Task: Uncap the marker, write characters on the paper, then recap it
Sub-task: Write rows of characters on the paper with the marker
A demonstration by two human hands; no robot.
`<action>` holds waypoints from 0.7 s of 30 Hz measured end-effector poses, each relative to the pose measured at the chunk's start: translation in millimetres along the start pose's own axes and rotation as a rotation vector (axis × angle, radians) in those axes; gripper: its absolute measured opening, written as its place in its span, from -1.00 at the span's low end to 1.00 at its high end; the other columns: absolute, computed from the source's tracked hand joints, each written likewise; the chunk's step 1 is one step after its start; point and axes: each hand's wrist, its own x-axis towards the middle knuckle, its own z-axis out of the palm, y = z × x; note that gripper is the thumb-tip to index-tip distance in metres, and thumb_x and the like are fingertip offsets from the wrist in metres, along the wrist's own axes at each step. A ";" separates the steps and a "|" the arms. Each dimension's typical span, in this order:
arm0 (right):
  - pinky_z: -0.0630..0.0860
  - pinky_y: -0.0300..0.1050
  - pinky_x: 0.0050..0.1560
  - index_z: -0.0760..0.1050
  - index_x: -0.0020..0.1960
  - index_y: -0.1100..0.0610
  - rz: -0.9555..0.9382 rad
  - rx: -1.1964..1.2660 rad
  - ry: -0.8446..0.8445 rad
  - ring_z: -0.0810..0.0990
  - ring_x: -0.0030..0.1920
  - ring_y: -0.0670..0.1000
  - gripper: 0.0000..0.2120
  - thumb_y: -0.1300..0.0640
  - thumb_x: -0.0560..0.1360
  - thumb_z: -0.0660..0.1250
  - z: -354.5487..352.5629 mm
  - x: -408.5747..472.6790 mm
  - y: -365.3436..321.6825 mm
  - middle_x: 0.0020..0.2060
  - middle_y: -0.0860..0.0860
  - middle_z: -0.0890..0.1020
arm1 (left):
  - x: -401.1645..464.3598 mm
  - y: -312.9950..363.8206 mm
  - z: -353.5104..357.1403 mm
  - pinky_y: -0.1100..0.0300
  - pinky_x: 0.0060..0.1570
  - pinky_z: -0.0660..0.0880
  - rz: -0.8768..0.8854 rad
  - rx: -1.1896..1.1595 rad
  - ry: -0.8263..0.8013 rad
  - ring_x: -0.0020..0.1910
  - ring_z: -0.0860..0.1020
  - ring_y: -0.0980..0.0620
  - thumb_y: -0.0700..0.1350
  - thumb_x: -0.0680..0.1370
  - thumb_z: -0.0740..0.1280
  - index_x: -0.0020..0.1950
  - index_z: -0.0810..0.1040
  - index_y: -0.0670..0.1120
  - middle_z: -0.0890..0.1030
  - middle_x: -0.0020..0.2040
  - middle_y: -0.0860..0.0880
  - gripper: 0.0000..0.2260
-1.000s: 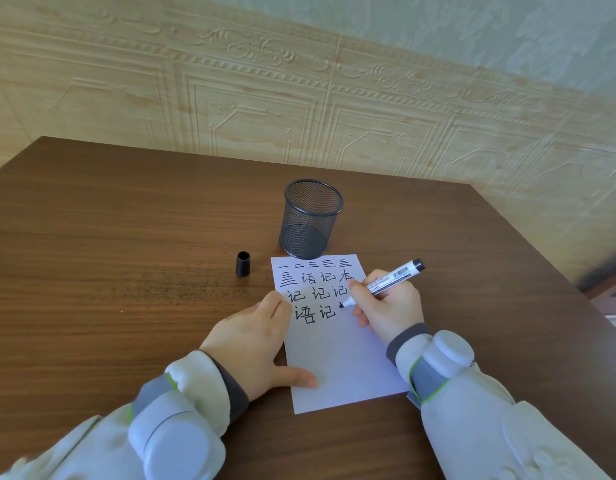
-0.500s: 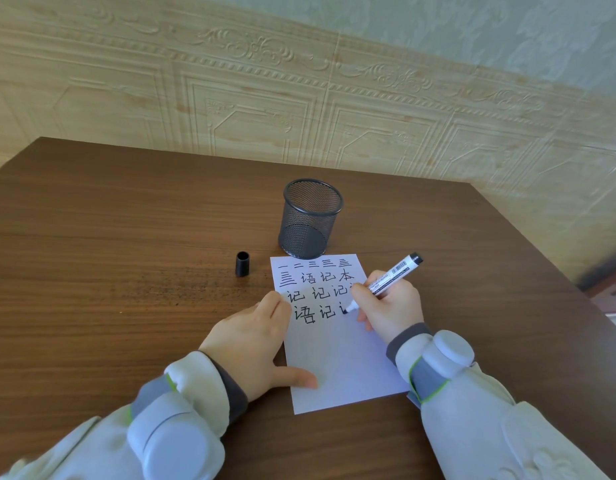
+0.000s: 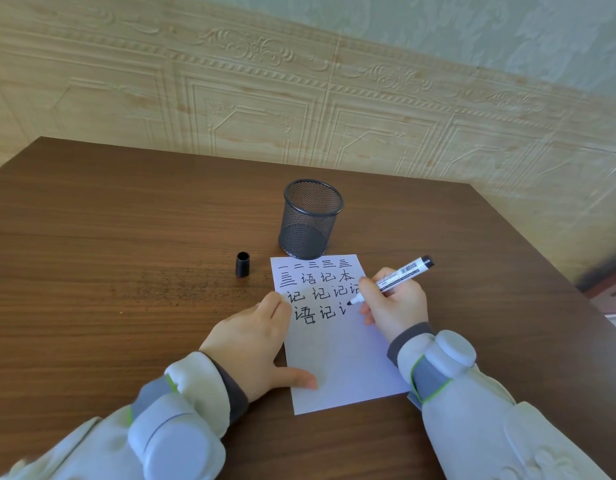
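Gripping marker [image 3: 391,280], right hand [image 3: 394,303] curled, tip on paper [image 3: 337,362]; paper pressed flat by spread left hand [image 3: 251,336]. Cap [image 3: 242,264] stood on bench [image 3: 126,237] at paper's 10 o'clock.

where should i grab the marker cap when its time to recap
Take the cap by its side wall, pinching from above. It stands upright on the table, open end up, apart from the paper and mesh cup. The left hand is nearer; the right hand holds the marker.
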 end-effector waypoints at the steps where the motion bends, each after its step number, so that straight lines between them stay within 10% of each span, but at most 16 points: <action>1: 0.37 -0.36 -0.55 0.44 -0.40 0.20 -0.001 -0.002 -0.004 0.44 -0.64 -0.09 -0.73 0.26 0.47 0.31 0.6 0.3 0.2 -0.58 0.03 0.54 | 0.2 0.4 0.3 0.28 -0.20 0.30 0.001 0.000 0.001 -0.09 0.31 0.14 0.44 0.30 0.25 0.34 0.22 -0.05 0.28 0.18 0.09 -0.20; 21: 0.37 -0.33 -0.59 0.39 -0.44 0.19 0.019 -0.080 0.024 0.42 -0.65 -0.15 -0.73 0.28 0.43 0.29 0.7 -0.9 -2.2 -0.57 0.04 0.53 | 0.7 0.4 1.6 0.28 -0.23 0.28 -0.003 0.001 0.007 -0.10 0.33 0.13 0.45 0.29 0.25 0.30 0.24 -0.04 0.28 0.15 0.10 -0.22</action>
